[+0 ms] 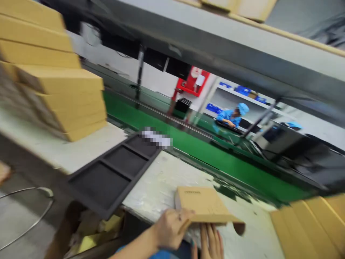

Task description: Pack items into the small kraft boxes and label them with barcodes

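A small tan cardboard box (202,201) with dark print on its top lies on the white worktop in front of me. Its near end has a flap, and a rounded tab sticks out at the right corner. My left hand (172,227) is closed on the near left corner of the box, pinching the cardboard edge. Against the near end, my right hand (208,242) has its fingers stretched out and thumb apart. Its fingertips reach under the flap edge, where they are partly hidden.
A black tray (126,160) with three compartments lies left of the box. Cardboard boxes (72,104) are stacked at far left, and more boxes (309,226) stand at right. Behind runs a green conveyor belt (185,156). A person in blue (229,117) sits beyond it.
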`<state>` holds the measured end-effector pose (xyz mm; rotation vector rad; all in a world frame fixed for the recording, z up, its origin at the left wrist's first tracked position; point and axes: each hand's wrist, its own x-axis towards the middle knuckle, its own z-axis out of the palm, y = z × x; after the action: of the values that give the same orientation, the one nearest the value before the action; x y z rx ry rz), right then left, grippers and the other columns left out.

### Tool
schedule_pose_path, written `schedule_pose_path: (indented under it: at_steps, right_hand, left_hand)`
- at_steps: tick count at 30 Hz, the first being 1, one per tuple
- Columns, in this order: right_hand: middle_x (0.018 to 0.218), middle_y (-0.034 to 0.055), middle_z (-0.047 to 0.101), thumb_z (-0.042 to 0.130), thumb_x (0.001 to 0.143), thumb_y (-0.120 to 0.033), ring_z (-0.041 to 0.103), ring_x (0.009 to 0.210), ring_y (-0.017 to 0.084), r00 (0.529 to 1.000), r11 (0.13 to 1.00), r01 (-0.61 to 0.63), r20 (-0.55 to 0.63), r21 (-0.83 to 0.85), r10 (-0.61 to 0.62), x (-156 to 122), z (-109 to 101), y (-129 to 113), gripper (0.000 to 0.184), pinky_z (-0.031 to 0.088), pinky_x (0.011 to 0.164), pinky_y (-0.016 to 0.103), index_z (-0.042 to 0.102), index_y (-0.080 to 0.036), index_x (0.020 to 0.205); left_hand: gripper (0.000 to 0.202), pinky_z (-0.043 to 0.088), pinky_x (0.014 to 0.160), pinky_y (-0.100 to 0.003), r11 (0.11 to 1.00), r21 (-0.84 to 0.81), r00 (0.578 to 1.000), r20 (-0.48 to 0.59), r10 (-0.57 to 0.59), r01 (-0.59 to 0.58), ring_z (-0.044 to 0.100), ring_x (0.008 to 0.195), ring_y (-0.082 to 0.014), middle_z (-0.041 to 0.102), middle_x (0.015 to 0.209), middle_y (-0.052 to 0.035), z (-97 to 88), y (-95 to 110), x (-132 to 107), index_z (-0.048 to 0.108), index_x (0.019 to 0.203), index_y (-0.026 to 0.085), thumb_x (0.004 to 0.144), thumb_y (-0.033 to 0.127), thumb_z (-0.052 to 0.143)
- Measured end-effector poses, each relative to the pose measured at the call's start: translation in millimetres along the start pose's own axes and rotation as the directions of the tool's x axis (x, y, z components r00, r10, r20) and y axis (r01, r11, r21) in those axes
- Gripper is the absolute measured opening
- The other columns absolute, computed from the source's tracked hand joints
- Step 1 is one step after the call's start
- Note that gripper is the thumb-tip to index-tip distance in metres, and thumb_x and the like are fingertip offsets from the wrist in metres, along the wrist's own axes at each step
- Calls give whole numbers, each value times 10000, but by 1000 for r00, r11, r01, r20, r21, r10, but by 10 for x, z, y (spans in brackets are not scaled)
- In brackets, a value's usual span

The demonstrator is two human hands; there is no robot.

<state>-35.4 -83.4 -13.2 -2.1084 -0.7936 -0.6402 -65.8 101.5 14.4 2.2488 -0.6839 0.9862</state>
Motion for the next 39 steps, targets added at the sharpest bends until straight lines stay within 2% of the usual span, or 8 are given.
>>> schedule_pose_path:
  at_steps: [5,9,12,17,24,28,34,39]
  right_hand:
    - [1286,188,614,583,945,-289,572,1154,421,980,901,197,106,-386,-169,-110,-2,127,581,433,947,609,434,-180,1496]
    - [1279,157,588,535,967,-212,558,1152,339,947,946,199,299,-257,-118,51,-15,47,437,477,937,491,504,-188,1402]
    - [1268,161,586,606,948,-236,542,1149,355,944,966,85,329,-244,0,207,-125,78,397,454,939,503,549,-185,1337]
    - [928,29,674,678,862,-119,610,908,259,870,962,-268,441,44,222,406,-260,205,158,446,807,371,691,-243,960]
    - [804,-10,710,799,732,-78,656,804,192,827,867,-458,452,196,335,452,-345,293,181,465,755,267,762,-236,811]
    - [788,22,700,838,766,-247,642,763,196,822,769,-528,443,361,357,491,-381,371,88,464,699,267,776,-219,821]
    - [670,8,542,760,780,-636,545,663,205,905,672,-410,185,617,383,453,-672,511,434,451,595,308,622,-233,699]
    - [599,-6,452,771,777,-608,489,590,207,915,701,-315,8,640,404,363,-1086,505,467,450,589,356,508,-251,631]
  left_hand:
    - [287,583,726,-254,953,-268,989,11,-145,142,758,831,-193,772,1028,-79,-76,-245,209,644,1171,196,957,161,456]
    - [217,469,539,-209,777,-457,855,-65,-515,433,605,506,-129,626,559,26,-150,-412,556,690,842,183,970,283,546]
    - [286,414,499,-214,691,-521,767,-103,-634,501,500,444,-117,504,462,61,-30,-632,920,674,772,176,946,396,620]
    - [476,511,634,-255,542,-680,635,-145,-759,493,662,714,-208,731,778,-60,343,-1084,1326,745,924,118,834,581,688]
    - [587,492,580,-245,402,-800,559,-103,-823,445,628,636,-179,695,711,-57,590,-1314,1198,714,799,106,769,692,687]
    - [559,494,625,-245,394,-804,541,-109,-834,445,631,680,-183,703,728,-60,594,-1295,1129,718,790,100,787,659,695]
    - [534,497,616,-246,377,-822,562,-86,-823,427,651,696,-191,743,798,-83,582,-1283,1109,742,879,90,813,618,701]
    - [499,514,665,-248,372,-831,558,-91,-825,413,671,745,-199,755,836,-87,613,-1305,1080,754,898,89,829,581,714]
